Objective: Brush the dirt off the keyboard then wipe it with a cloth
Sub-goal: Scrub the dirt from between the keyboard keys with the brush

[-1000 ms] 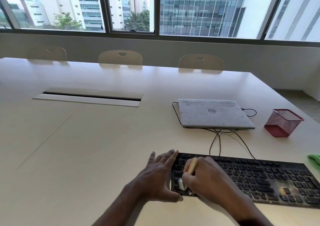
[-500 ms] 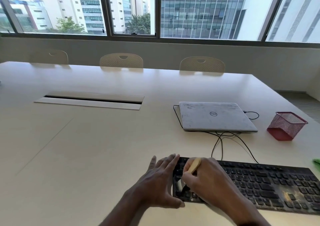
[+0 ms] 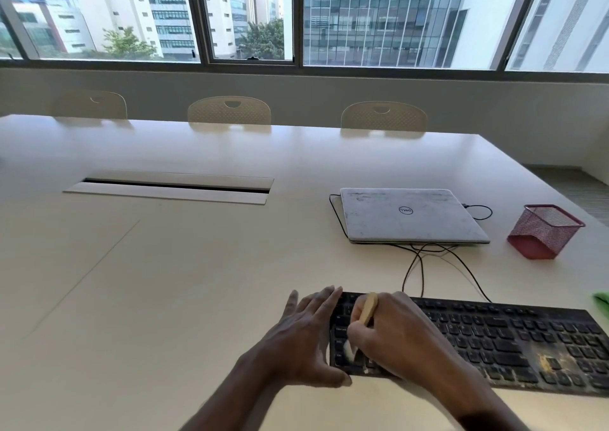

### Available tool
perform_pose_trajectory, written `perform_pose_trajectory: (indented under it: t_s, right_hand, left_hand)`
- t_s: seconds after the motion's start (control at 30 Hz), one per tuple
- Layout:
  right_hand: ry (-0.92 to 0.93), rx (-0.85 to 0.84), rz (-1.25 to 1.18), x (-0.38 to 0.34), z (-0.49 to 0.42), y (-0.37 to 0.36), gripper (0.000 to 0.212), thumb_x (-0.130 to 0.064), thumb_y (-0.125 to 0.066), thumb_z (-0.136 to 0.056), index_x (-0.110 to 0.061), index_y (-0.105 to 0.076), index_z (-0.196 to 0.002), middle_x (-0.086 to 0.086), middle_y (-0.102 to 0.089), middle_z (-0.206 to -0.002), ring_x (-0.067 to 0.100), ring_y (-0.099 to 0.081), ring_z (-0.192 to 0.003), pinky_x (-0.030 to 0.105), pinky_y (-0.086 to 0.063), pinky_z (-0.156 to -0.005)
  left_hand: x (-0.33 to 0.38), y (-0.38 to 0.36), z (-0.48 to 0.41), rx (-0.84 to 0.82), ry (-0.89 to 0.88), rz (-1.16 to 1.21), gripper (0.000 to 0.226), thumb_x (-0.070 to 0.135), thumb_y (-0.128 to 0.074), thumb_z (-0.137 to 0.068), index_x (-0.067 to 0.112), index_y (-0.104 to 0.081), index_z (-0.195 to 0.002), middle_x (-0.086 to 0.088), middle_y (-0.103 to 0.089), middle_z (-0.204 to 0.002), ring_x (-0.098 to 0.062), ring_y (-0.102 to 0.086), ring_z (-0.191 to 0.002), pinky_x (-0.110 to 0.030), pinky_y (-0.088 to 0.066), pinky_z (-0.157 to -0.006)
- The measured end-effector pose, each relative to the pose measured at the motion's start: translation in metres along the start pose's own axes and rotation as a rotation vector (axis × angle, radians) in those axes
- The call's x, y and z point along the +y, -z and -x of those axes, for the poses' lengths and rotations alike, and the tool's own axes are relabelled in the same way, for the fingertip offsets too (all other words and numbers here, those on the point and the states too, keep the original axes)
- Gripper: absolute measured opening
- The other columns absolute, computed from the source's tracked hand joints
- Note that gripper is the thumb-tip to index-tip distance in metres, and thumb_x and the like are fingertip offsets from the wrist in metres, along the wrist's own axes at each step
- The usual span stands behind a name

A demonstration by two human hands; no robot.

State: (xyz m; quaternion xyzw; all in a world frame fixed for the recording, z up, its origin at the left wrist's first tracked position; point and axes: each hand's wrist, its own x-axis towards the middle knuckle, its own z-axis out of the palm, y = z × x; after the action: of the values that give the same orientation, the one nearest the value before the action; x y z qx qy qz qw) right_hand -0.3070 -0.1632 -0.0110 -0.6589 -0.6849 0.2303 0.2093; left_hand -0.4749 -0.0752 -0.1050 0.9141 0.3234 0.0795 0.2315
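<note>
Brushing step: keyboard [image 3: 478, 341] lies flat at the near edge of the table [image 3: 197, 265]. It's stiff, light and likely to slide, so brace its left end. Left hand [image 3: 303, 338] does that, fingers straight. Right hand [image 3: 395, 338] curls round the brush [image 3: 367, 312], bristles on the left keys (dirt patch [image 3: 553, 361] sits far right). 1 keyboard, 1 brush, 1 green cloth [image 3: 601, 302], 1 laptop [image 3: 408, 216], 1 mesh cup [image 3: 543, 231], 3 chairs [image 3: 229, 110].

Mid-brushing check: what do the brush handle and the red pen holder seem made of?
The brush has a pale tan, matte handle, likely wood or bamboo, though plastic is possible. The pen holder is red see-through mesh, probably painted metal wire.
</note>
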Motion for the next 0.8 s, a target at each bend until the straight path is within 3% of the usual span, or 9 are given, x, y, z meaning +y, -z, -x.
perform_pose_trajectory:
  t_s: [0.13,0.27,0.43,0.57,0.7,0.8]
  right_hand:
    - [0.064,-0.017,-0.085,-0.0025,-0.002,0.0009,0.016,-0.018,-0.058,-0.094,-0.018,-0.068,-0.082,0.005,-0.065,-0.066,0.006,-0.045,-0.047,0.018,-0.043,-0.049]
    - [0.039,-0.088,-0.048,-0.0013,-0.0002,-0.002,0.017,-0.02,-0.058,-0.085,-0.011,-0.068,-0.075,0.013,-0.066,-0.068,0.007,-0.043,-0.048,0.031,-0.046,-0.051]
    - [0.072,-0.031,-0.054,-0.0027,-0.0035,-0.0028,0.016,-0.019,-0.058,-0.091,-0.017,-0.066,-0.077,0.003,-0.062,-0.063,0.006,-0.043,-0.047,0.02,-0.044,-0.048]
    - [0.049,-0.084,-0.021,-0.0022,-0.0016,-0.0038,0.017,-0.021,-0.058,-0.087,-0.013,-0.067,-0.076,0.011,-0.067,-0.069,0.007,-0.044,-0.049,0.03,-0.048,-0.052]
    - [0.073,-0.081,-0.058,-0.0024,-0.0034,-0.0016,0.016,-0.021,-0.058,-0.09,-0.016,-0.067,-0.078,0.007,-0.065,-0.067,0.006,-0.044,-0.048,0.024,-0.047,-0.052]
    - [0.077,-0.144,-0.028,-0.0016,-0.0009,-0.0019,0.015,-0.023,-0.059,-0.089,-0.018,-0.068,-0.078,0.007,-0.068,-0.072,0.005,-0.047,-0.051,0.029,-0.052,-0.058]
  left_hand:
    - [-0.0003,0.0012,0.0001,-0.012,0.004,-0.007,0.134,0.068,-0.076,-0.072,0.026,0.015,-0.161,0.008,0.006,-0.171,-0.002,0.013,-0.153,-0.041,0.019,-0.124]
    - [0.0005,0.0019,-0.0001,-0.009,0.0,0.017,0.135,0.065,-0.078,-0.071,0.026,0.014,-0.161,0.007,0.003,-0.17,-0.001,0.012,-0.153,-0.036,0.023,-0.121]
    - [-0.0017,0.0007,-0.0008,-0.022,-0.009,0.008,0.137,0.07,-0.078,-0.07,0.027,0.015,-0.161,0.007,0.005,-0.171,0.004,0.016,-0.147,-0.035,0.025,-0.119]
    - [-0.0028,0.0008,-0.0008,-0.02,-0.012,0.013,0.138,0.07,-0.079,-0.07,0.026,0.015,-0.161,0.008,0.005,-0.17,0.004,0.016,-0.149,-0.036,0.024,-0.12]
    - [-0.0039,0.0003,-0.0015,-0.026,-0.01,0.011,0.139,0.073,-0.078,-0.069,0.028,0.016,-0.161,0.006,0.007,-0.171,-0.004,0.014,-0.153,-0.038,0.024,-0.121]
    - [-0.0034,0.0007,-0.0012,-0.026,-0.008,0.014,0.142,0.077,-0.077,-0.066,0.029,0.018,-0.16,0.006,0.008,-0.171,-0.004,0.016,-0.153,-0.038,0.024,-0.121]
